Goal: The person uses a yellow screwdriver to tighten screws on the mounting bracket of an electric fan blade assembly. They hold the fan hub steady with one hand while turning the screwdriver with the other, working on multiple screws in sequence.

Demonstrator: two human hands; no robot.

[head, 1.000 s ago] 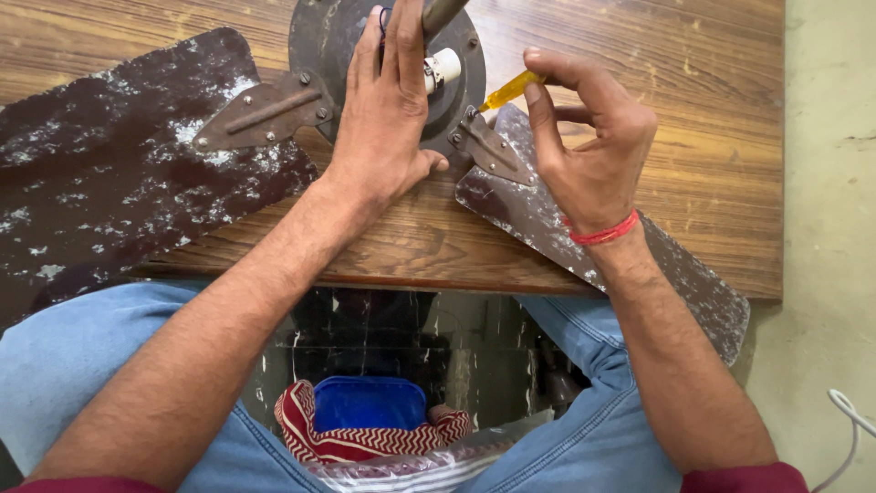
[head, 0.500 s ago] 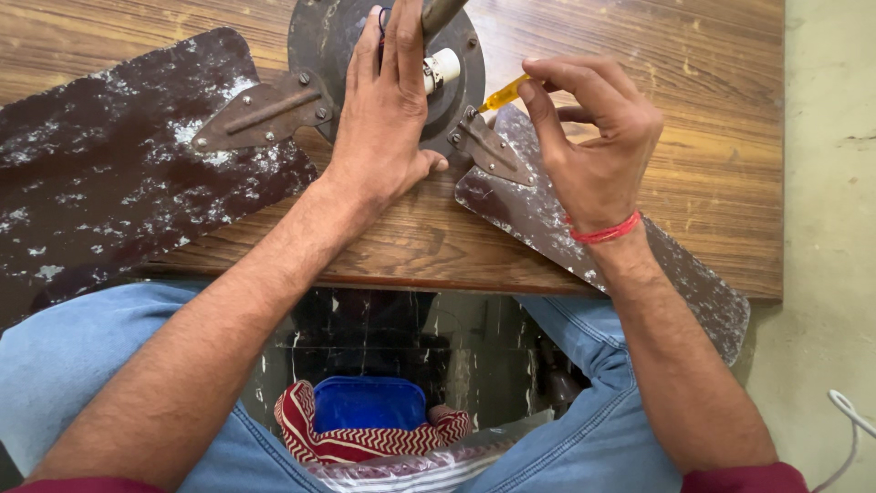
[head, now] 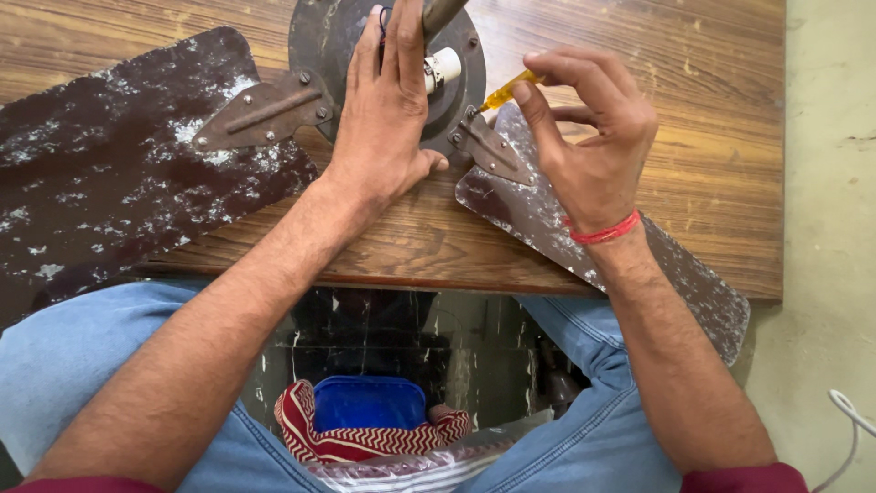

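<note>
**Hands at the hub of a dismantled ceiling fan**

A worn wooden table (head: 712,110) filled the upper part of the view, set against a pale greenish floor at the right, and the person sat at its near edge in blue jeans. On the table lay a ceiling fan motor (head: 342,41), a dark round metal housing, partly cut off by the top of the frame.

The left hand (head: 383,119) lay flat and spread over the housing, palm down, pressing it to the table rather than gripping it. The right hand (head: 593,137) was pinched around a slim yellow-handled screwdriver (head: 506,89), its tip pointing at the bracket (head: 488,146) where a blade met the hub.

The motor looked heavy, rigid and smooth-sided, so it would probably be best steadied from above or held by its rim. The blades looked thin and stiff but likely to flex, with flaking, dusty paint; the metal brackets seemed the firmer place to hold.

Two blades were in view: a left blade (head: 100,183) and a right blade (head: 639,265) overhanging the table edge. There were two brackets, one screwdriver and one white fitting (head: 444,66) at the centre. Below the table sat one blue lidded container (head: 370,403) in a red-and-white striped cloth (head: 310,438).
</note>
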